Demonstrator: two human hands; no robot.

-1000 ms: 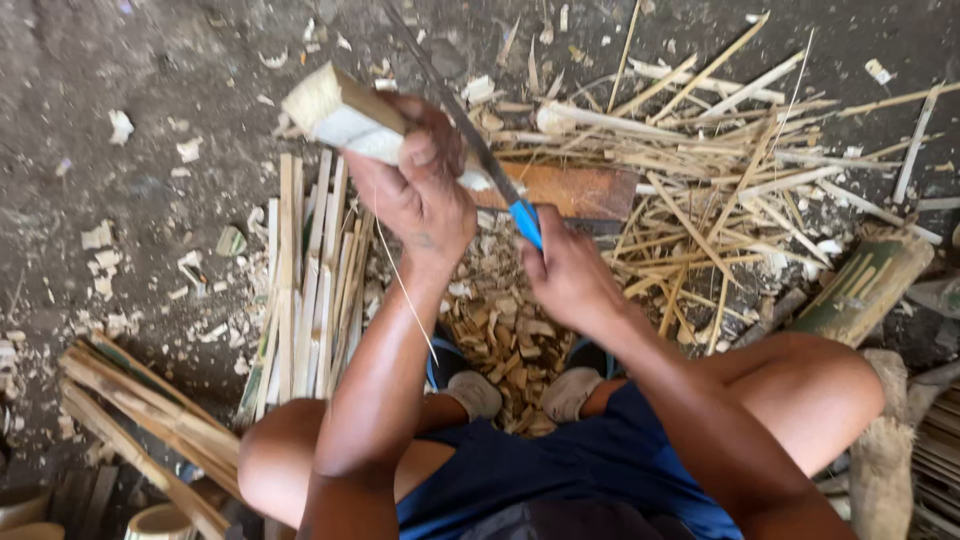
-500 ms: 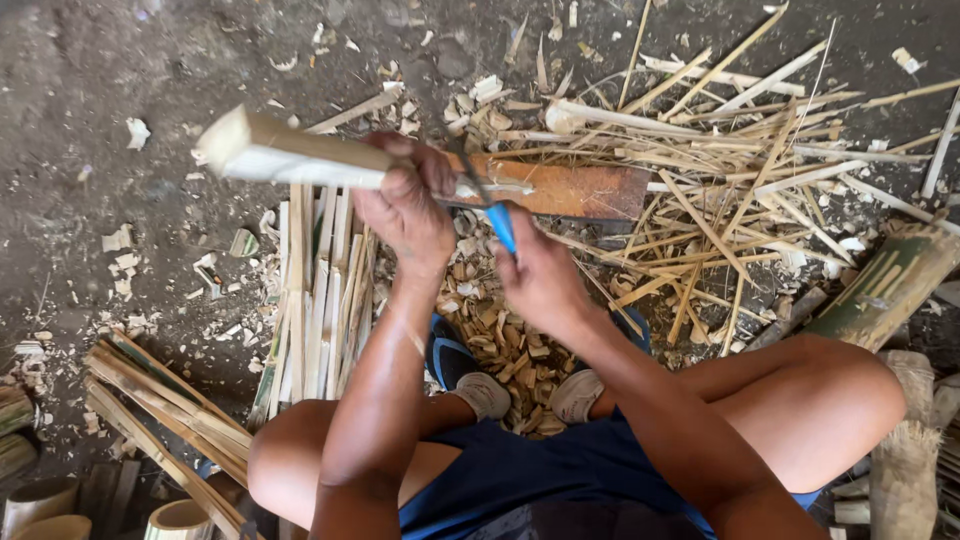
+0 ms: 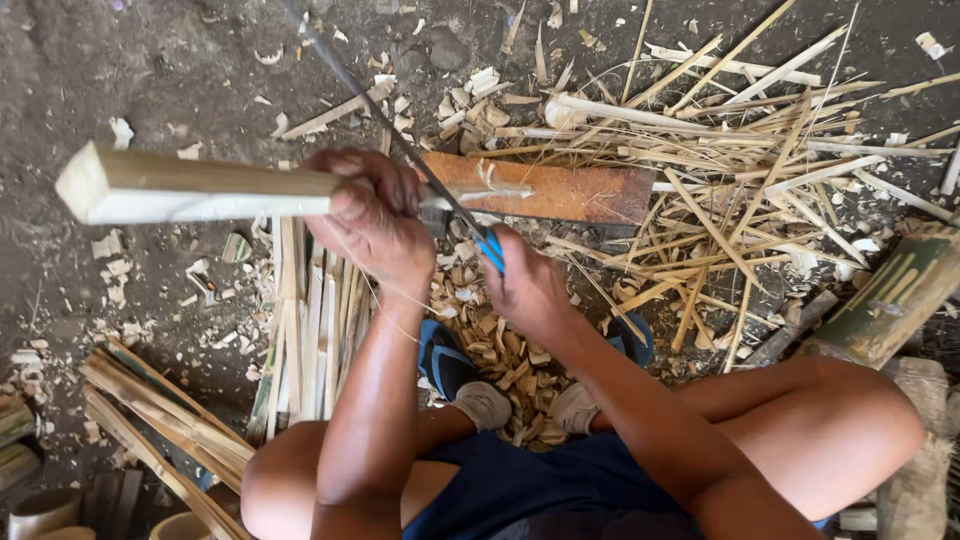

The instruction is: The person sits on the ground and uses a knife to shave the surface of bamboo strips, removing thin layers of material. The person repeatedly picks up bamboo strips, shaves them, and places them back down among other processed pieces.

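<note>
The head camera looks straight down on a person squatting on a dirt floor, knees spread wide and both forearms reaching forward from the bottom of the frame.

The left hand (image 3: 372, 215) is raised above the ground with its back toward the camera, fingers curled tight around a pale squared bamboo stick (image 3: 200, 187). The wrist is bent slightly and the forearm runs almost straight up the picture. The right hand (image 3: 525, 288) sits just beside it, lower and to the right, fist closed on the blue handle (image 3: 490, 250) of a knife; its forearm comes in on a slant from the lower right.

No open vessel shows its contents. Cut bamboo tube sections (image 3: 45, 512) stand at the lower left corner, and whether anything is inside them cannot be told. A heap of shavings (image 3: 495, 345) lies loose on the ground between the person's feet.

The stick lies close to level across the picture, its long axis running left to right; the cut square end points to the left edge, and the other end passes through the left fist toward a reddish wooden block (image 3: 560, 190) on the ground. The dark knife blade (image 3: 375, 105) points up and to the left, crossing the stick just right of the left hand. Thin splints (image 3: 760, 150) are scattered at the upper right, and flat slats (image 3: 310, 330) lie side by side under the left forearm.
</note>
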